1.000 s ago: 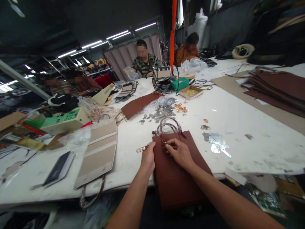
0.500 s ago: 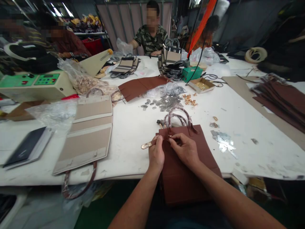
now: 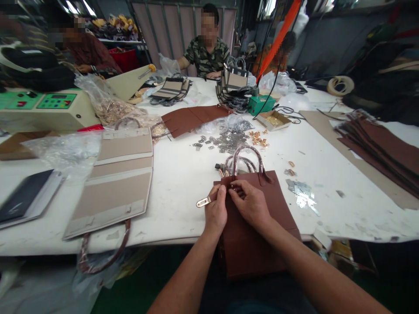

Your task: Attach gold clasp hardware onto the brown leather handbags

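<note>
A brown handbag point(image 3: 262, 244) lies over the table's front edge, its wrapped handles point(image 3: 248, 148) pointing away from me. My left hand point(image 3: 216, 209) is closed on a brown strap whose gold metal end plate point(image 3: 203, 202) sticks out to the left. Against the bag's upper part, my right hand point(image 3: 250, 203) is closed, thumb and fingers pinching a small gold metal fitting point(image 3: 231, 186). The fingertips of both hands are close together just below the handle base. They partly hide the fitting and the strap's other end.
An opened beige-lined bag panel point(image 3: 114, 174) lies left, beside a dark notebook point(image 3: 26, 196). Grey metal plates point(image 3: 225, 141), gold fittings point(image 3: 258, 138) and a small box point(image 3: 273, 120) lie ahead. Brown pieces point(image 3: 386, 148) are stacked right. A person point(image 3: 207, 52) sits opposite.
The view has turned slightly right. My right-hand fingers have curled in a little nearer the left hand at the fitting; the strap's metal end is tilted slightly more.
</note>
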A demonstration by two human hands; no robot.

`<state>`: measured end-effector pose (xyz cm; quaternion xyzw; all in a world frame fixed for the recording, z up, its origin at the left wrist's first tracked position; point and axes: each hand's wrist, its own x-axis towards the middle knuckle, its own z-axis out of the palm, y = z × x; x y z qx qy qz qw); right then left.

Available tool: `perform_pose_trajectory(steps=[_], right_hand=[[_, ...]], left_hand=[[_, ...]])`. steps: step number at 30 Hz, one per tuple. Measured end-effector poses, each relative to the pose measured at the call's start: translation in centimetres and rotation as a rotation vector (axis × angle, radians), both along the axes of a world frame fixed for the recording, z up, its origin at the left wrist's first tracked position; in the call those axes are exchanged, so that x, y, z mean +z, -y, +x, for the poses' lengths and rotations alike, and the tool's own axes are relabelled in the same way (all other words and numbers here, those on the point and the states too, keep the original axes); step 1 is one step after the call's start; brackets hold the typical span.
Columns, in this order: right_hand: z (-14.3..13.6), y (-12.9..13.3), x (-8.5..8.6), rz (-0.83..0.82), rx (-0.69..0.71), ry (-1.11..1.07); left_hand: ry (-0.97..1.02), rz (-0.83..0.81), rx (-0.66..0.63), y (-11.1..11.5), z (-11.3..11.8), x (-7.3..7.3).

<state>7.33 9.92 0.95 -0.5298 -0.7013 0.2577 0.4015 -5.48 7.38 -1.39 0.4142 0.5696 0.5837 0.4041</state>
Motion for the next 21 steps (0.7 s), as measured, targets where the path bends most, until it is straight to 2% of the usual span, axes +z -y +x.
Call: perform_pose_trajectory(steps=[7,10,15,19,21], right_hand=[[0.1,-0.7,1.8,-0.066,0.159,0.047],[0.1,-1.1,2.2,-0.110,0.182,0.030],[0.1,-1.6,1.4,-0.172,0.147,0.003],[0.1,-1.2,1.0,-0.274,0.058,-0.219],[0.2,-0.9,1.1,-0.247,0.049,-0.247]], left_hand=[[0.037,-0.015,0.020,0.0,-0.1,-0.1],[0.049,0.000,0.014,0.0,-0.1,-0.3],[0.022,0.034,-0.023,0.0,-0.1,-0.2],[0.002,0.025,-0.034,0.1,-0.2,-0.2],[0.016,0.021,-0.020,0.1,-0.3,-0.2]])
